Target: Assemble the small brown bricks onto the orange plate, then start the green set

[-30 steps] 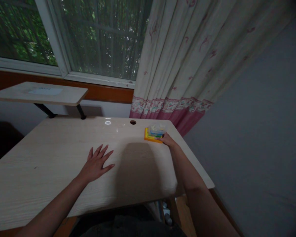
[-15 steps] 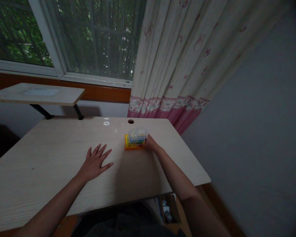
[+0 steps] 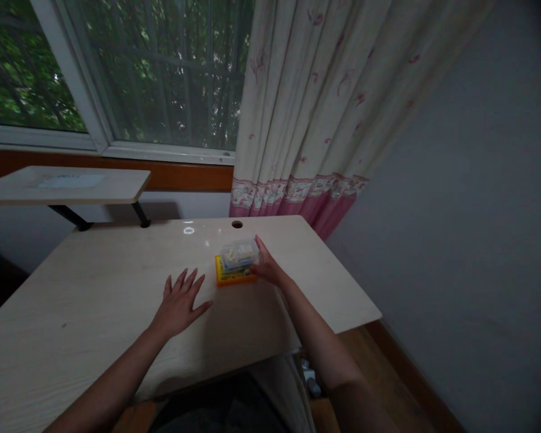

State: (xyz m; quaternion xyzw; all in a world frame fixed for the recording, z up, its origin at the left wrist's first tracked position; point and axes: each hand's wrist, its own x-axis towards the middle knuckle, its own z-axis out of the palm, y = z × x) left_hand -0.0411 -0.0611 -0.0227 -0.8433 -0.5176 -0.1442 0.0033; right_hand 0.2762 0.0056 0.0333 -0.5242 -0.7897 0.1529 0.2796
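A clear plastic box (image 3: 240, 254) with pale small contents lies on top of a flat yellow and orange box (image 3: 224, 278). Bluish layers show between the two. My right hand (image 3: 267, 264) is at the right end of this stack, fingers stretched along its far corner and thumb at the near side. It seems to touch the boxes without wrapping round them. Palm down, my left hand (image 3: 178, 307) rests on the desk (image 3: 117, 282) to the left of the stack, its fingers spread and nothing in it.
At the back left a raised shelf (image 3: 130, 183) on black legs carries a pale sheet (image 3: 72, 181). A round hole (image 3: 237, 224) pierces the desk near its back edge. A patterned curtain (image 3: 297, 120) hangs behind, and a wall (image 3: 455, 210) stands at the right.
The stack has shifted left and towards me, with my right hand following and its fingers now straighter. My left hand stays spread on the desk. The camera view has turned slightly.
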